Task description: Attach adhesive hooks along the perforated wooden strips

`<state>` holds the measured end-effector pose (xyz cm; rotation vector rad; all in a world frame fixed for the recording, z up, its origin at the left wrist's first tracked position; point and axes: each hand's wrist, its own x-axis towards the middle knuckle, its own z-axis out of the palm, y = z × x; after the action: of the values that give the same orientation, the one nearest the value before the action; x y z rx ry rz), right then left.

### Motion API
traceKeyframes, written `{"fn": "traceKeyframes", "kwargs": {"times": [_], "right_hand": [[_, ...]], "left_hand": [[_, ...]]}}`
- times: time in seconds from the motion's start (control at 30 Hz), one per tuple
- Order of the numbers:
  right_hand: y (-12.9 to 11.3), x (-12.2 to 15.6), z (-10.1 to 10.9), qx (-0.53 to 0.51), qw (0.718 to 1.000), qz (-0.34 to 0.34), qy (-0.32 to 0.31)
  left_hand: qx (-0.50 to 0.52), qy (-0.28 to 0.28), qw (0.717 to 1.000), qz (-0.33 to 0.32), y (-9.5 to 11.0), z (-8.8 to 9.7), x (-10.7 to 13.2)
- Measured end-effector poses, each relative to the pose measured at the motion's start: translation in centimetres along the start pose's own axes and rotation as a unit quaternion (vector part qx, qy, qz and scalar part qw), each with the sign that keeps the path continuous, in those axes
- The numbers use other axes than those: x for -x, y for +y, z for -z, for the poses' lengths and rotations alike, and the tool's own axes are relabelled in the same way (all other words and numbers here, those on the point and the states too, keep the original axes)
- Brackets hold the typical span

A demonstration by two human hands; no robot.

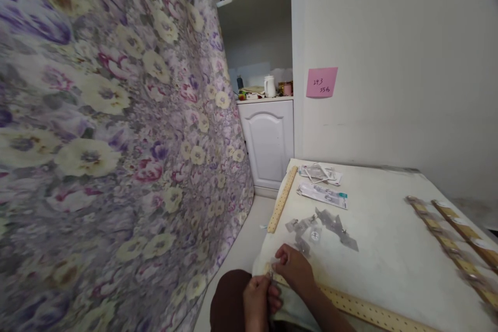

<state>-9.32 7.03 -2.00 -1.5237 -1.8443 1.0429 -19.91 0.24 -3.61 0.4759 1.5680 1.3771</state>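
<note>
At the near left corner of the white table [383,218], my left hand [257,294] is closed, with its fingertips around a small shiny piece [271,272]. Just to the right, my right hand [294,268] pinches at the same spot, its fingertips close to that piece. What the piece is, I cannot make out. Beyond my hands lie several greyish see-through strips or packets [332,224] with small metal bits on them. Among them sits a small round clear item [315,236].
Behind the strips are a flat clear package [322,195] and other packaging [319,173]. Perforated wooden strips line the left edge [282,199] and front edge [365,308]. Two brown strips [447,238] lie at right. A floral curtain [128,129] hangs at left.
</note>
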Motion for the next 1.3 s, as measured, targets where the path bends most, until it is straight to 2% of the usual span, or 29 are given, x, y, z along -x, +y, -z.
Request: {"fn": "traceKeyframes", "kwargs": {"times": [0.33,0.67,0.87,1.3], "right_hand": [[0.2,-1.2,0.2,-0.031,0.997,-0.017,-0.063],[0.0,-0.7,0.7,-0.035,0.998,0.012,-0.051],[0.3,-0.4,0.7,-0.029,0.999,0.027,-0.012],[-1.1,0.0,0.9,-0.031,0.999,-0.007,-0.02]], "left_hand": [[-0.02,-0.003,1.0,-0.002,-0.3,0.2,-0.2],[-0.005,-0.022,1.0,-0.003,-0.1,0.4,-0.1],[0.004,-0.022,1.0,0.003,-0.2,0.3,0.0],[-0.014,-0.03,0.999,0.002,0.0,0.2,-0.2]]}}
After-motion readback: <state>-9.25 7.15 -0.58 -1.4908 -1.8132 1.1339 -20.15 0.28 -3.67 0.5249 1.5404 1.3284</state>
